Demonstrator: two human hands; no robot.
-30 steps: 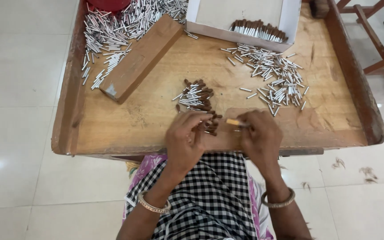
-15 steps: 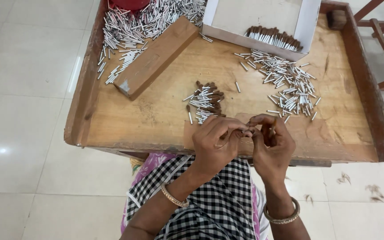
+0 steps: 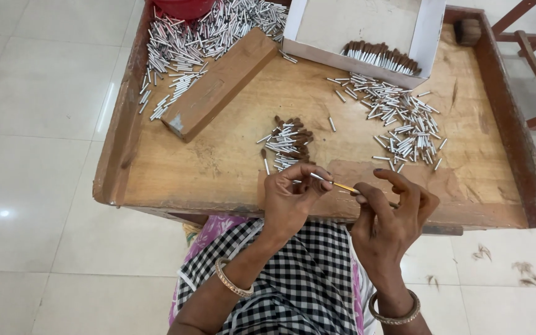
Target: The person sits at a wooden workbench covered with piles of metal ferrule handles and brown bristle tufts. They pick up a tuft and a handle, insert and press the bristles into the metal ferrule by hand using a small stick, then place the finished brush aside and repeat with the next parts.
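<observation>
My left hand (image 3: 290, 201) sits just below the centre of the frame, fingers curled, thumb and fingertips pinched on 1 end of a thin yellow stick (image 3: 341, 186). My right hand (image 3: 392, 214) is just to its right, thumb and forefinger closed on the other end of that same stick, the remaining fingers spread loosely above. The stick runs nearly level between my 2 hands, over the near edge of the wooden tray table (image 3: 218, 167).

Just above my left hand, near the middle of the frame, lies a small pile of silver tubes with brown tips (image 3: 288, 141). To the upper right of my right hand a looser scatter of plain silver tubes (image 3: 398, 121) spreads across the wood. At the top centre stands a white cardboard box (image 3: 426, 37), with a row of brown-tipped pieces (image 3: 379, 57) lined up along its near wall. A long wooden block (image 3: 218, 84) lies on a slant in the upper left of the frame, and behind it a big heap of silver tubes (image 3: 200, 37) fills the tray's far left corner, beside a red container (image 3: 184, 7) at the top edge.

I wear 1 bangle on each wrist, and my black and white checked cloth (image 3: 305, 285) fills the bottom centre. White floor tiles (image 3: 38, 124) take up the left side.
</observation>
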